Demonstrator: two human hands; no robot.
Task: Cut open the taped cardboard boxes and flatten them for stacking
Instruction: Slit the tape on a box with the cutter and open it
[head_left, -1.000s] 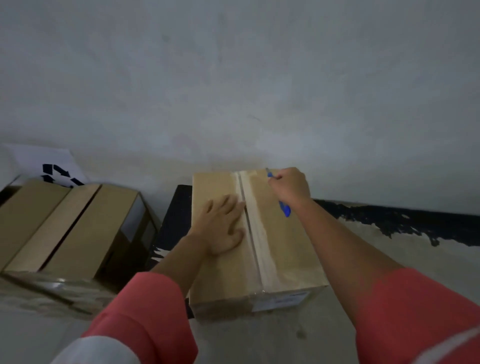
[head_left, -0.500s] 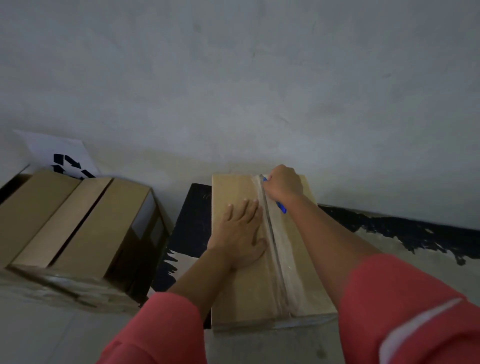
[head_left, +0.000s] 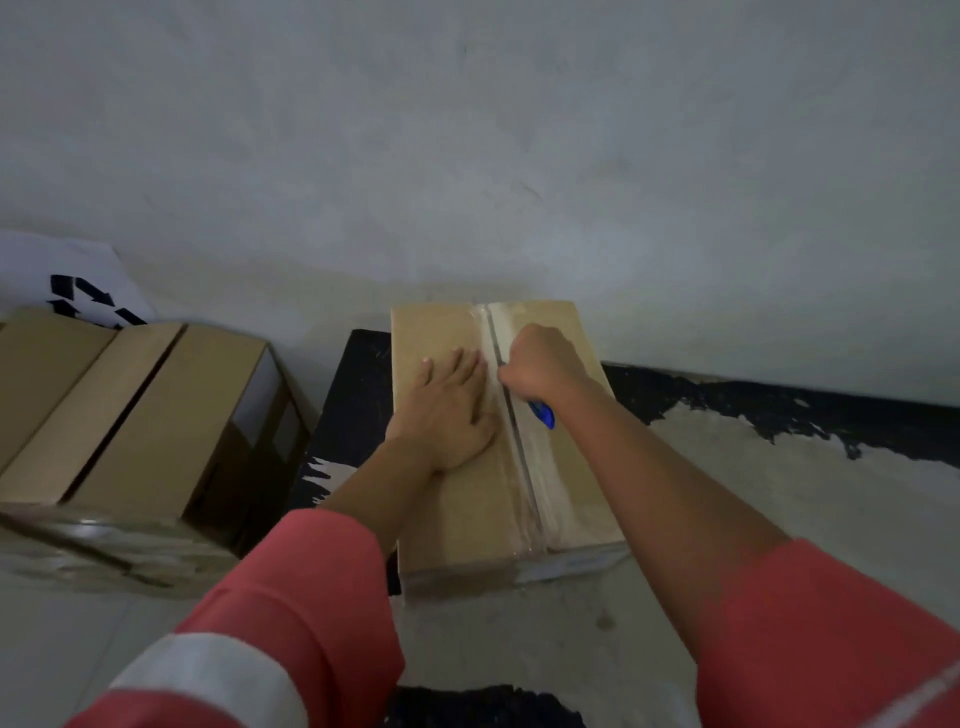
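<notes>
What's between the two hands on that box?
Head view: the taped seam of the cardboard box runs between the left hand and the right hand gripping the blue cutter.

Left hand (head_left: 447, 415) flat, right hand (head_left: 537, 364) curled tight

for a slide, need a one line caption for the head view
Left hand presses flat on a taped cardboard box while the right hand holds a blue-handled cutter at its centre seam.
</notes>
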